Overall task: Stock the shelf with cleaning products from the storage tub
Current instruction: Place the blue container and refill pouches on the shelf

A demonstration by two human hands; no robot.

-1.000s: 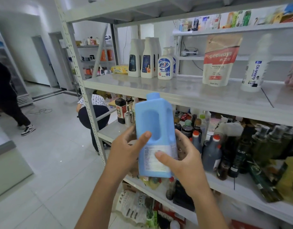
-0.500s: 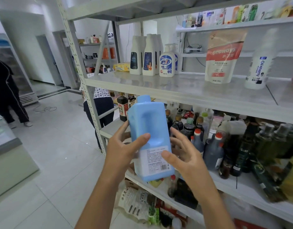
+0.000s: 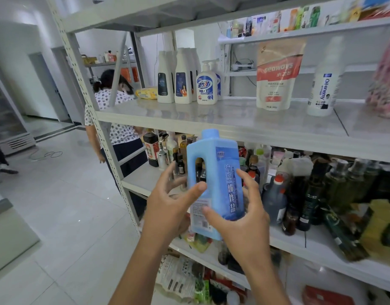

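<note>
Blue plastic, smooth and faintly glossy: the blue bottle (image 3: 220,172) is held in the air between both hands, in front of the rack and just below the edge of the upper shelf board (image 3: 233,122). Half a second ago its back label faced the camera; now it has been turned, so the printed front shows on the side toward the right hand (image 3: 240,219) and the handle hole lies toward the left hand (image 3: 167,208). The left thumb presses the front just below the handle hole, with the other fingers spread behind the bottle. The right thumb lies on the small white label low down, the fingers curved round the far side.

Above the hands, on the pale, lightly reflective board, stand tall white bottles (image 3: 183,78), a pump bottle (image 3: 206,86), an orange-and-white refill pouch (image 3: 277,73) and a slim white bottle (image 3: 324,84). A yellow pack (image 3: 146,93) lies left of them.

Behind the hands and to their right, dark glass bottles (image 3: 308,194) crowd the lower board — the blue bottle hides several. Beyond the left hand, a person in a patterned shirt (image 3: 115,111), bent low before, now stands upright behind the perforated upright (image 3: 95,119).
</note>
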